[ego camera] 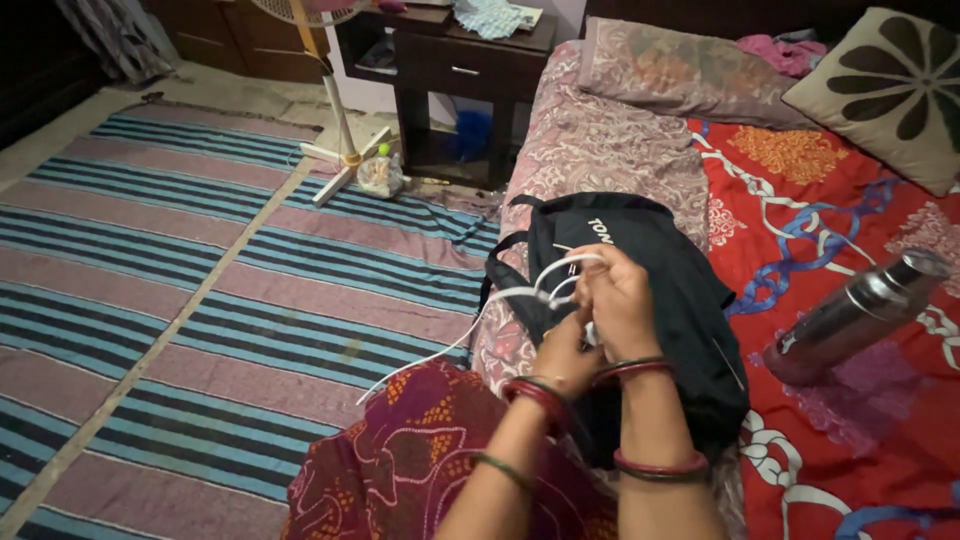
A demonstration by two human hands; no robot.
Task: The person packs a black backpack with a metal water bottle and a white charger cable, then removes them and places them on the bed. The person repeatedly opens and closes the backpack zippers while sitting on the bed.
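Both my hands are held together over a black backpack (660, 270) that lies on the bed's near edge. My right hand (620, 300) is closed around loops of a white cable (520, 293). My left hand (563, 352) sits just under it, gripping the same cable where a small white plug shows. The cable's loose end trails down to the left toward the floor. Red bangles ring both wrists.
A steel flask (850, 318) lies on the red patterned bedsheet (800, 200) to the right. Two pillows (680, 75) rest at the bed's head. A striped rug (200, 270) covers the floor, with a fan stand (340, 150) and dark nightstand (460, 70) beyond.
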